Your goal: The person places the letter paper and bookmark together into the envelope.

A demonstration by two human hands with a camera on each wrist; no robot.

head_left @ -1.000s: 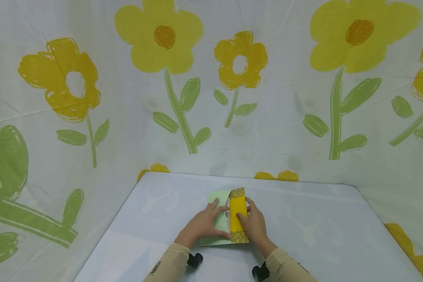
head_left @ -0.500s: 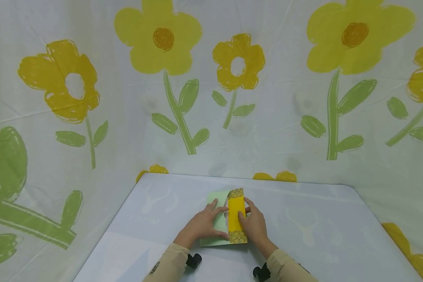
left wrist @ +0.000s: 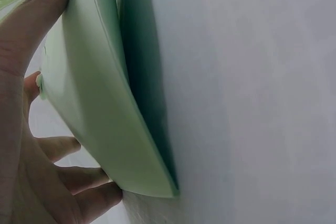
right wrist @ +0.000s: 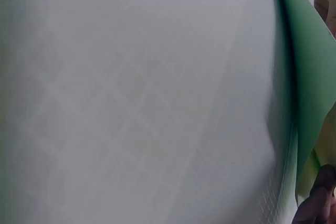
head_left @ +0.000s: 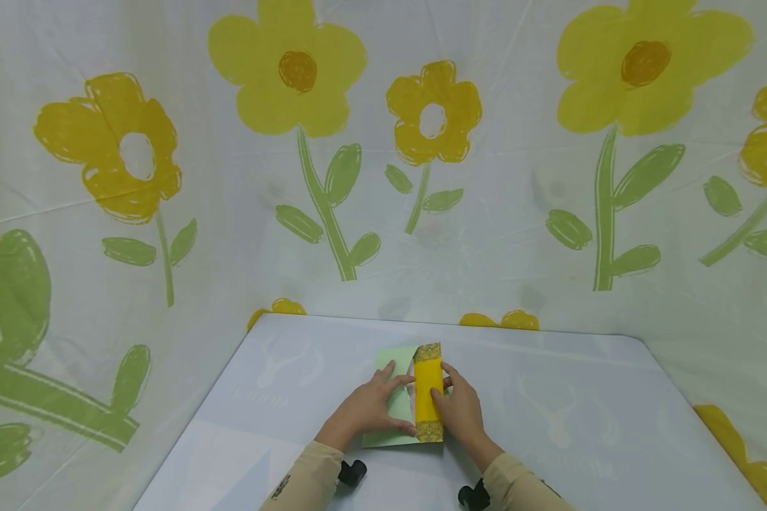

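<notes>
A light green folded card (head_left: 398, 406) lies on the table, with a yellow strip (head_left: 427, 389) along its right side. The strip has speckled gold bands at both ends. My left hand (head_left: 371, 408) spreads over the green part, index finger and thumb reaching to the strip's left edge. In the left wrist view, the thumb lies on the green face (left wrist: 105, 108) and the other fingers meet its far edge. My right hand (head_left: 463, 408) pinches the strip's right edge, thumb in front and fingers partly hidden behind it. The right wrist view shows the card's darker green side (right wrist: 310, 61) raised.
The pale table (head_left: 550, 397) carries faint printed marks. A white curtain (head_left: 498, 234) with yellow flowers surrounds the back and sides. Black wrist devices (head_left: 353, 473) sit below both sleeves.
The yellow strip's right edge has swung slightly left, so the strip looks narrower. My right hand has shifted a little with it. My left hand stays in place on the card.
</notes>
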